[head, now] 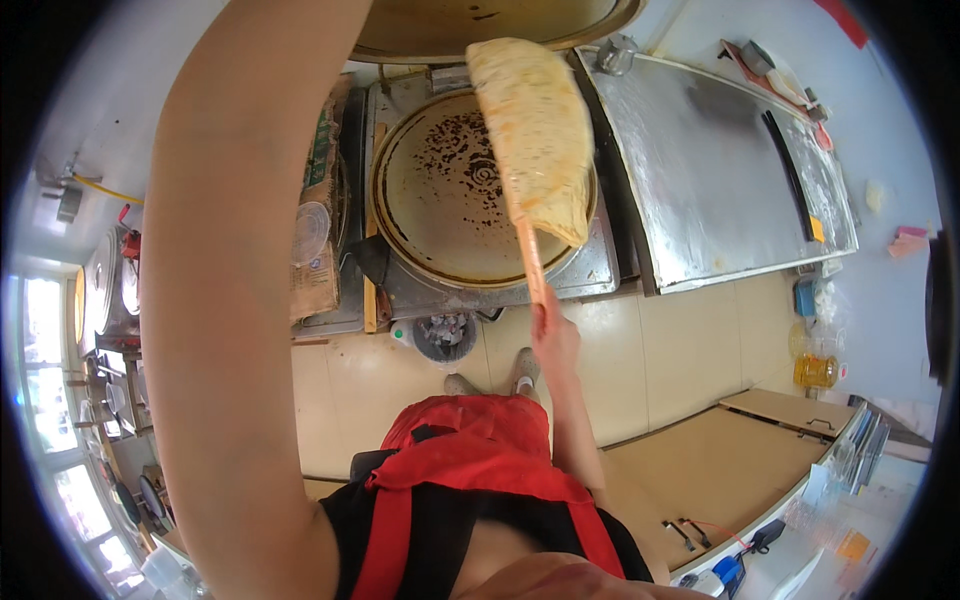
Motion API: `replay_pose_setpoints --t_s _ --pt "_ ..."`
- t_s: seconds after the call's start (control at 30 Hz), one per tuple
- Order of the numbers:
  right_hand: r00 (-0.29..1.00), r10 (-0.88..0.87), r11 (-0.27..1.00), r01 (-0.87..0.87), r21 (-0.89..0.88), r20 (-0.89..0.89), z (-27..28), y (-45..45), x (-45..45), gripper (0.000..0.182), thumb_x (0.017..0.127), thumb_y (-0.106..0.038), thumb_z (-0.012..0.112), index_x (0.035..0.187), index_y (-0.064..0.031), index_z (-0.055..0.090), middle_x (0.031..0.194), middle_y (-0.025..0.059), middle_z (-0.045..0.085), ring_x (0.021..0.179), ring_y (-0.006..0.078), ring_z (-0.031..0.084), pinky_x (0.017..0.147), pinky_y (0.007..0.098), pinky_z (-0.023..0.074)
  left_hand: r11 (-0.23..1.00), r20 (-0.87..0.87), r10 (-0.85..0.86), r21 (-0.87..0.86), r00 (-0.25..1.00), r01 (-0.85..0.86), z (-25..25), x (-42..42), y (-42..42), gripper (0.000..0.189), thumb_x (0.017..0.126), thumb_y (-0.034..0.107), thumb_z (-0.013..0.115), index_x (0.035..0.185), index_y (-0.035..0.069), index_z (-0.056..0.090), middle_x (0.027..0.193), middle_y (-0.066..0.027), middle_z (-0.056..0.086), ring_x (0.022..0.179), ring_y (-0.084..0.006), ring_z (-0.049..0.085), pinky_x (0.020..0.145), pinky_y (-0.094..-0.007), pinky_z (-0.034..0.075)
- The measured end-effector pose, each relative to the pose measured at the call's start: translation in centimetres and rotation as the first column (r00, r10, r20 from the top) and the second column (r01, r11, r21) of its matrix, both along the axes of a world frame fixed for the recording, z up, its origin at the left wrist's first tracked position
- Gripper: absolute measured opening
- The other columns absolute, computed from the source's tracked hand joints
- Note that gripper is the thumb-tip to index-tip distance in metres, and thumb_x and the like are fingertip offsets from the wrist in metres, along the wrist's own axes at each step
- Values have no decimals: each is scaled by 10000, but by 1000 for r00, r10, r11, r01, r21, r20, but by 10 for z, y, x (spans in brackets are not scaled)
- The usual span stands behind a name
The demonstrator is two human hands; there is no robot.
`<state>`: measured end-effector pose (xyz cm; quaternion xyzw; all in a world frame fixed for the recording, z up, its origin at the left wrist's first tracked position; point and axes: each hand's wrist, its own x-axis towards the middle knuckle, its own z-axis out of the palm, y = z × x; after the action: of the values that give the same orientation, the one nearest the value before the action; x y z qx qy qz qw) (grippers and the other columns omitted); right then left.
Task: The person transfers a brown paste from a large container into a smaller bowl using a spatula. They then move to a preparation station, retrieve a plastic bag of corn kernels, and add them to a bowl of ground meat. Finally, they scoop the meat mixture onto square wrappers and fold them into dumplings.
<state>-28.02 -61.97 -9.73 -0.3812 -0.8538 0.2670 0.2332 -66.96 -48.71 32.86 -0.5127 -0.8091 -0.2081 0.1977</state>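
My right hand grips a thin wooden stick. Over it hangs a large, folded flatbread, pale yellow with browned flecks, above the right part of a round griddle pan. Dark burnt crumbs are scattered across the pan's surface. At the top of the view, a big round lid is raised behind the bread. My left arm stretches up the left side, but the hand itself is out of view.
Left of the griddle lie a flattened cardboard box, a clear plastic lid and a dark scraper. A metal worktop on the right carries a long black stick and a metal jug. Below the stove stands a waste bin.
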Motion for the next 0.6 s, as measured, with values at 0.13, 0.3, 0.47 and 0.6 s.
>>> replay_pose_setpoints --t_s 0.13,0.3,0.47,0.6 --pt "964 -19 989 -21 147 265 -45 -2 -16 380 912 -219 567 1282 -154 510 606 104 614 497 305 598 430 421 440 1000 -9 4 -5 1000 -4 0 2 -3 284 860 74 426 808 -40 682 778 -190 683 654 -279 684 658 -384 541" --pt "901 -48 939 -107 328 432 -38 -6 36 416 872 -190 590 1285 -209 538 599 50 558 442 246 551 425 382 427 999 -14 30 -18 999 -30 -7 6 -9 282 865 66 421 810 -47 673 780 -192 679 645 -281 682 631 -387 541" --pt "890 64 802 -315 508 451 47 15 57 513 756 -98 611 1258 -200 579 786 43 506 642 179 556 558 323 392 998 9 51 -27 999 -50 -19 14 -17 279 869 59 416 812 -54 665 782 -194 676 636 -283 679 604 -390 541" --pt "824 100 580 -504 640 558 109 32 22 469 765 -93 601 1220 -206 597 795 22 471 640 156 497 565 303 360 995 -4 16 -100 1000 -16 -23 52 -24 287 892 69 396 844 -65 645 835 -220 661 667 -285 673 615 -384 535"
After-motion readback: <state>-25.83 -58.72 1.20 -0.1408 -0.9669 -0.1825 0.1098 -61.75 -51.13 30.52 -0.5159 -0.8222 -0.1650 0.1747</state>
